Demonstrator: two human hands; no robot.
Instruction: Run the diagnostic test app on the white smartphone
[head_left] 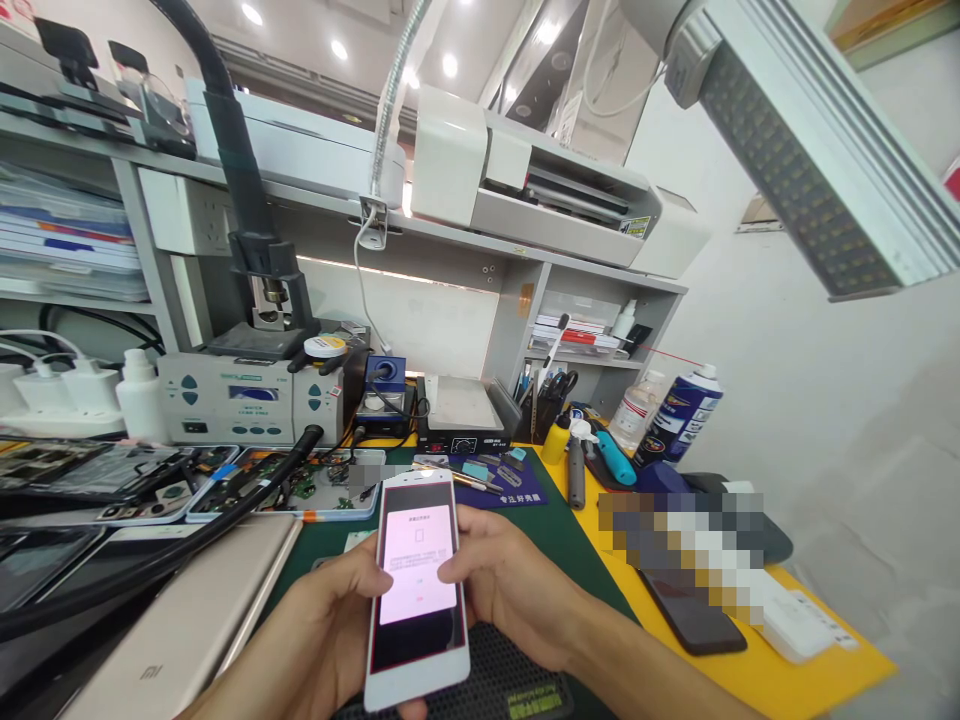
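A white smartphone [420, 655] is held upright between my two hands, above a dark green mat [559, 555]. Its screen is lit and shows a pale dialog box on a dark background; the text is too small to read. My left hand [337, 610] is closed round the phone's left edge, thumb on the screen. From the other side my right hand [499, 575] grips the right edge, its thumb also over the glass. Most of my fingers are hidden behind the phone. Below it lies a black textured pad [499, 680].
On the left are a gold phone [172, 620], parts trays [360, 515] and a black hose [202, 545] from the rework station [255, 400]. A heating plate [461, 405] stands behind. On the right lie a dark phone [694, 610], a spray can [679, 415] and a bottle [637, 410].
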